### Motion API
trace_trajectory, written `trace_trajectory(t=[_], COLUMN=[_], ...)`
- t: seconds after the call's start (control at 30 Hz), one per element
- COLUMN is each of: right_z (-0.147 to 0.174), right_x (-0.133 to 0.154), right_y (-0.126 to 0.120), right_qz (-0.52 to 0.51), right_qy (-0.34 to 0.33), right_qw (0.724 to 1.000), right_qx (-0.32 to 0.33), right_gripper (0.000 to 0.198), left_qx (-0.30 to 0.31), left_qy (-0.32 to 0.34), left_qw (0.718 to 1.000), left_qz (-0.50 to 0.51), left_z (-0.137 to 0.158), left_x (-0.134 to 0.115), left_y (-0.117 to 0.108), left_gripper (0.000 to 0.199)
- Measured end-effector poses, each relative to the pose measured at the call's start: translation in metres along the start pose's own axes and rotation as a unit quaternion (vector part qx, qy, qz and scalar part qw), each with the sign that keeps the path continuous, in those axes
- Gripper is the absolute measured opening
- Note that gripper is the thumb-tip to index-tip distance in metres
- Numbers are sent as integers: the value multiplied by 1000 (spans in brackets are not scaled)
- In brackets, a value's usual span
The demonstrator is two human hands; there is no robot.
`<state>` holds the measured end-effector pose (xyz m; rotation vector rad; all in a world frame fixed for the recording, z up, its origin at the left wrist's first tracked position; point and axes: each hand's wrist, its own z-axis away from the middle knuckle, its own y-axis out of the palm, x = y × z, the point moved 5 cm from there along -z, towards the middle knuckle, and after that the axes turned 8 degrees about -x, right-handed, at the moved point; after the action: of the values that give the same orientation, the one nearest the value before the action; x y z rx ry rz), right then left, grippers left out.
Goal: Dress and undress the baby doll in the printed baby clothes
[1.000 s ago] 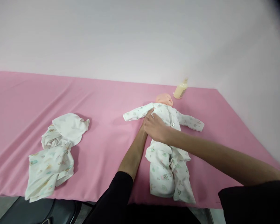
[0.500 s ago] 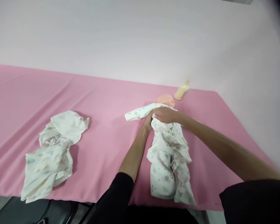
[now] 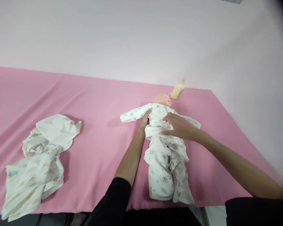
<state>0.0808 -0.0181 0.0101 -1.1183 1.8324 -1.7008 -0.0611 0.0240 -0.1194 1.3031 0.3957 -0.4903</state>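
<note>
A baby doll point(image 3: 162, 99) lies on its back, dressed in a white printed long-sleeved top point(image 3: 157, 116) and matching bunched trousers point(image 3: 160, 182). My left hand point(image 3: 145, 118) holds the doll's side just below the sleeve on the left; some of its fingers are hidden against the body. Over the doll's belly, my right hand point(image 3: 180, 126) is open, thumb and fingers apart, near the folded-up hem of the top. Both of the doll's sleeves stretch out sideways.
A pink cloth point(image 3: 101, 106) covers the table, which stands against a pale wall. Beyond the doll's head is a pump bottle point(image 3: 177, 90) of yellowish liquid. Crumpled white printed baby clothes point(image 3: 35, 175) lie at the left, partly over the front edge. Below is a dark seat point(image 3: 54, 219).
My right hand has let go of the top near the doll's chest, moved down toward the belly and opened. The top now lies flatter over the chest. My left hand stays at the doll's side.
</note>
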Motion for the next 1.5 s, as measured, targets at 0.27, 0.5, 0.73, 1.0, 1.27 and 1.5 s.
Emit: trace_trajectory(t=[0.27,0.5,0.73,1.0,1.27,1.5], right_z=[34,-26,-83,20,86,61], right_x=[1,4,-50,-35,-44,-97], right_y=[-1,0,9,14,39,23], right_qz=[0,-40,57,-36,-56,9], right_qy=[-88,-28,244,215,219,215], right_qw=[996,994,954,957,969,967], right_qx=[1,-100,-164,-192,-102,-134], right_gripper=[50,38,32,54,24,22], left_qx=[-6,12,25,44,43,11], left_qy=[6,34,19,18,8,20], left_qw=[1000,999,1000,999,999,1000], left_qz=[1,0,-3,4,14,18], left_z=[0,-8,-13,-12,-13,-18], left_x=[2,0,4,2,5,3], left_y=[-1,-4,-9,-5,-5,-14], left_gripper=[37,32,34,33,38,36])
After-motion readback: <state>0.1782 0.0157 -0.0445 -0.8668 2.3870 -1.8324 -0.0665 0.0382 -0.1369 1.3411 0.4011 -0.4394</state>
